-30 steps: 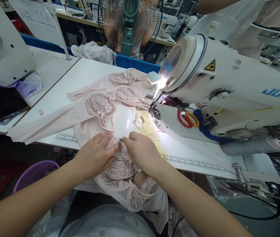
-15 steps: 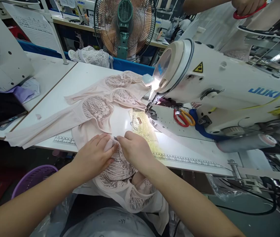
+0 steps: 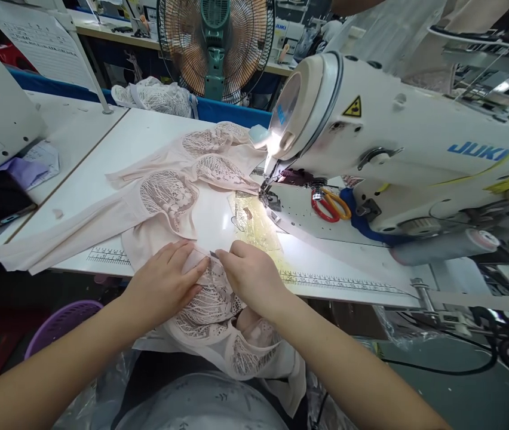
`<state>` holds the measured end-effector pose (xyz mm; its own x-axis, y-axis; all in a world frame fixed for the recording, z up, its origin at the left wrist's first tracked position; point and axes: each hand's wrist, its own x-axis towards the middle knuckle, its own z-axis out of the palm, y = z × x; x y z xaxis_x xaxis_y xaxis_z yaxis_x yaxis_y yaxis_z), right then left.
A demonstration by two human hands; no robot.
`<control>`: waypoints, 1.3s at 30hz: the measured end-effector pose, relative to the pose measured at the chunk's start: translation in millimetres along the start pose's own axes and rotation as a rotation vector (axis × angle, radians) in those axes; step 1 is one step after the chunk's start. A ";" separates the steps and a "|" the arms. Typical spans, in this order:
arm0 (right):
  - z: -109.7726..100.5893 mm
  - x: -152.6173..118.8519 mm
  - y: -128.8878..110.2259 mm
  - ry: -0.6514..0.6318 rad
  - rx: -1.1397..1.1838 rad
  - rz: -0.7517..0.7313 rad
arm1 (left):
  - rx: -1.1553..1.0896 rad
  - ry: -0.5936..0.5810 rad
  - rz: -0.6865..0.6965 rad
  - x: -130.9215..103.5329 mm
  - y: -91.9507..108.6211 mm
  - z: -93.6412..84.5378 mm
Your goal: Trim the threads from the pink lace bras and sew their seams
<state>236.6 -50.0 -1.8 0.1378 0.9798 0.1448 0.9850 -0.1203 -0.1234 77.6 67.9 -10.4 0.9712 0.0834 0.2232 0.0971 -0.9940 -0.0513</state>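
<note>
A chain of pale pink lace garments [image 3: 169,194] lies on the white table and hangs over its front edge toward my lap. My left hand [image 3: 165,280] grips the fabric at the table's edge, thumb against the fingers. Just right of it, my right hand [image 3: 252,275] pinches a small dark metal tool [image 3: 214,255], its tip at the fabric edge. The far end of the garments reaches the presser foot [image 3: 270,200] of the lit sewing machine [image 3: 398,131]. Most of the tool is hidden in my fingers.
Red- and orange-handled scissors [image 3: 330,206] lie under the machine arm, near a grey thread spool [image 3: 445,246]. A yellow patch [image 3: 257,224] and a ruler strip [image 3: 344,283] are on the table. Behind stands a fan [image 3: 215,48]. A purple basket [image 3: 60,322] is below left.
The view has shifted slightly. The tool's tip has come a little away from my left fingers. The other person's hand with the red handle at the top right has left the view.
</note>
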 end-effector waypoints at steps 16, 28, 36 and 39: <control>-17.7 -61.9 -5.6 0.111 0.598 0.306 | 0.045 0.017 0.010 0.5 -15.1 5.0; -2.2 -42.5 5.5 0.160 0.507 0.111 | 0.113 -0.170 -0.044 20.4 -4.0 -8.7; -13.4 -22.3 21.3 0.066 0.326 0.112 | 0.054 0.106 -0.274 9.2 37.5 16.6; -4.0 -3.3 17.5 0.104 0.195 0.049 | 0.014 0.092 -0.295 6.2 37.3 21.0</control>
<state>253.8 -56.0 -0.5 0.2048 0.9507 0.2327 0.9397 -0.1244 -0.3186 91.8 32.8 -31.3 0.8769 0.3607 0.3176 0.3757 -0.9266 0.0151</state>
